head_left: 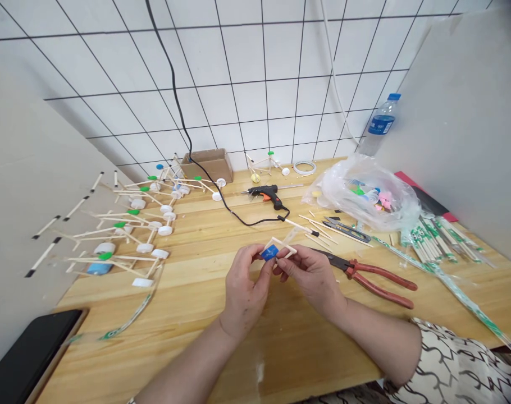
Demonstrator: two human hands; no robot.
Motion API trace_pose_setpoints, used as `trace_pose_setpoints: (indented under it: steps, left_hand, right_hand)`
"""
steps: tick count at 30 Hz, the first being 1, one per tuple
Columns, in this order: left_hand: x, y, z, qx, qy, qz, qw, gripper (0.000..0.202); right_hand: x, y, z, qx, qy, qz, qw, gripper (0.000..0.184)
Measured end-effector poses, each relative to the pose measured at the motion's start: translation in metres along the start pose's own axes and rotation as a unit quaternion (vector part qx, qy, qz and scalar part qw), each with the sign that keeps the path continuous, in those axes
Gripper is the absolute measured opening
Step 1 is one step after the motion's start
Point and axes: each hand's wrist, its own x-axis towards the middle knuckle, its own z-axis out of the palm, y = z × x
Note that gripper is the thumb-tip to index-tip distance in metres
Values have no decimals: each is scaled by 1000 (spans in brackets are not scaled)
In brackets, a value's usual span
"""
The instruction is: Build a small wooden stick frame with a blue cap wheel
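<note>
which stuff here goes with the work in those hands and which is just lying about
Likely part of the work:
blue piece in the left hand
joined sticks at the right hand
loose sticks
glue gun
pliers
stick models
bag of small parts

Seemingly just lying about:
phone
water bottle

Hard to tell: tape roll

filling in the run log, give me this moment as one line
left hand: holding blue piece; right hand: holding pale stick frame; glue gun: on table, beyond hands; red-handled pliers: beside right hand
</note>
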Motion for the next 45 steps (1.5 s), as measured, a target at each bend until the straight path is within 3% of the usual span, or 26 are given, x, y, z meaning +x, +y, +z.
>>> trace_pose_setpoints:
  steps: [8, 13, 27, 40, 45]
  left_hand:
    - [-3, -2, -1, -23, -28, 10, 999, 21]
    - [3, -3, -6, -66, -51, -55, 995, 10]
    - [8, 5, -6, -152, -47, -177, 971, 14]
    - [11, 2, -9, -252, -69, -287, 922, 13]
    - [16, -6, -15, -277, -131, -304, 902, 17]
  right_hand:
    - [3, -1, -1, -18, 17, 3, 1000, 17]
    - [5, -6, -5, -62, 25, 16, 998, 15]
    - [6, -11, -10, -107, -16, 19, 994, 9]
    - [6, -13, -9, -92, -15, 25, 995, 9]
    - [7, -15, -11, -97, -27, 27, 995, 9]
